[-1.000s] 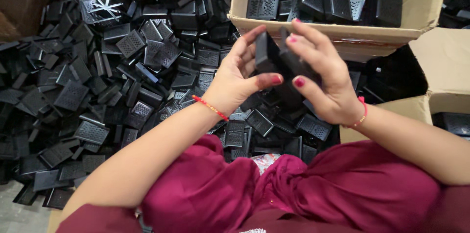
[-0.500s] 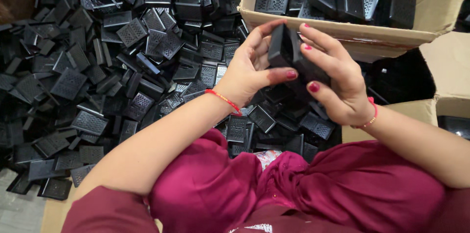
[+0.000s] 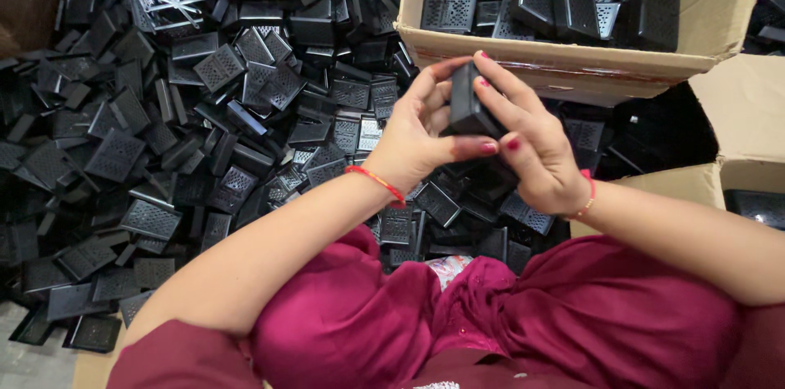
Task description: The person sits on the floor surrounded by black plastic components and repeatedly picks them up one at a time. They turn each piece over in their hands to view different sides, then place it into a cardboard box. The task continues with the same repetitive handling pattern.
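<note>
Heap of black perforated plastic parts (image 3: pixel 204 111) covers most of view, left and centre, loose and overlapping. Cardboard box (image 3: pixel 572 70) upper right, part-filled with same black pieces. Second cardboard box (image 3: pixel 744 111) at right edge. Magenta garment (image 3: pixel 491 323) across bottom. Left hand (image 3: pixel 417 139), red thread at wrist, and right hand (image 3: pixel 536 143), bracelet at wrist, both curled closed around one small black box piece (image 3: pixel 470 103), held between them just below near box wall, above heap.
</note>
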`<state>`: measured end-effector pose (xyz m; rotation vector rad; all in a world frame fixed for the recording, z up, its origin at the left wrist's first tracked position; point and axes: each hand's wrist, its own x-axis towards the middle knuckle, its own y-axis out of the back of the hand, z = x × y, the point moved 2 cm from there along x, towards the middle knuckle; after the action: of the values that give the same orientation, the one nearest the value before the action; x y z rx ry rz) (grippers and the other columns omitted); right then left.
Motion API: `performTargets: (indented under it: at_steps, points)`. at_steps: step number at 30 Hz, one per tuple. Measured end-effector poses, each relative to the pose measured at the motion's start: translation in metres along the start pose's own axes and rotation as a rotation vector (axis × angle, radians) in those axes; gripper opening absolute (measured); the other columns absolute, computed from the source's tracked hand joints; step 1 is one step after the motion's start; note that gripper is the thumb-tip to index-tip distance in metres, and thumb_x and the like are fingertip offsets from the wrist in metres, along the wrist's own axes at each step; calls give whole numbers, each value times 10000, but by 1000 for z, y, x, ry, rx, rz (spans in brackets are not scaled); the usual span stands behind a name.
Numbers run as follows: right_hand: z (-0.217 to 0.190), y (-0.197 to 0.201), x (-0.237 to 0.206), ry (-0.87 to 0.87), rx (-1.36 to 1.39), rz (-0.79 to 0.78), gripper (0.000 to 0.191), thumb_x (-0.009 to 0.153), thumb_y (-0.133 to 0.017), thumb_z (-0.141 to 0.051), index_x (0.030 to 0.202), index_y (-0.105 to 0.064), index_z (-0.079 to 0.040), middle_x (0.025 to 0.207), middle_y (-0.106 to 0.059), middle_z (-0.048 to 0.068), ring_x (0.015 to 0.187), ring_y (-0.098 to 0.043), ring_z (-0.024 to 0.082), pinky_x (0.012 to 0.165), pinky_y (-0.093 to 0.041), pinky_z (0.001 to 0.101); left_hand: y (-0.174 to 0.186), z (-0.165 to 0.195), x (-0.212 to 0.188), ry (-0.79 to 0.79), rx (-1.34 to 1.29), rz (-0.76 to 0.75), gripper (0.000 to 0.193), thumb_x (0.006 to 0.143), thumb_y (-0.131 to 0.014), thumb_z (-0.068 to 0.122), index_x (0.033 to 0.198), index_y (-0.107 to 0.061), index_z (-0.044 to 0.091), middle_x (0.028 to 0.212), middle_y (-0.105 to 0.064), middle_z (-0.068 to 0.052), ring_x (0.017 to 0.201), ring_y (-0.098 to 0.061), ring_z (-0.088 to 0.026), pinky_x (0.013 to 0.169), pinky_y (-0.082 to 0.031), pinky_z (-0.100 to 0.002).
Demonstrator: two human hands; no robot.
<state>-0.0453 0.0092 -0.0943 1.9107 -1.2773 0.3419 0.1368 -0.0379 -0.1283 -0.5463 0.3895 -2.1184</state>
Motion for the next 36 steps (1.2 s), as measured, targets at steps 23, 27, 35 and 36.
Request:
performTargets:
  at_steps: [23,27,35,36]
  points:
    - [16,15,-3,-263,53,24,472,985,-684,-6,1439,-556,12,1200,-727,108,1073,-705,114,922,-584,267,38,1,3,-310,483,195,564,1004,-673,587,1173,-601,54,1033,-663,18,992,-597,-49,895,-506,-205]
    - [20,11,-10,-458,139,8,558,1025,-603,-21,1560,-445,-10,936,-568,84,787,-481,65,711,-432,240,43,0,0,-289,579,292,590,977,-648,629,1040,-599,45,890,-620,46,871,-549,-27,785,-474,-198]
    - [13,5,-8,-337,316,-38,511,999,-625,2,1467,-422,37,1207,-686,103,1052,-649,96,911,-556,269,40,1,-3,-282,566,303,619,972,-652,645,987,-585,30,862,-587,52,841,-514,-34,754,-451,-197]
    - [12,4,-7,-321,324,-48,551,974,-642,1,1466,-399,44,1233,-675,106,1079,-652,100,926,-555,270,40,-1,-3,-275,557,310,627,971,-641,655,997,-579,31,862,-589,52,838,-515,-33,747,-453,-196]
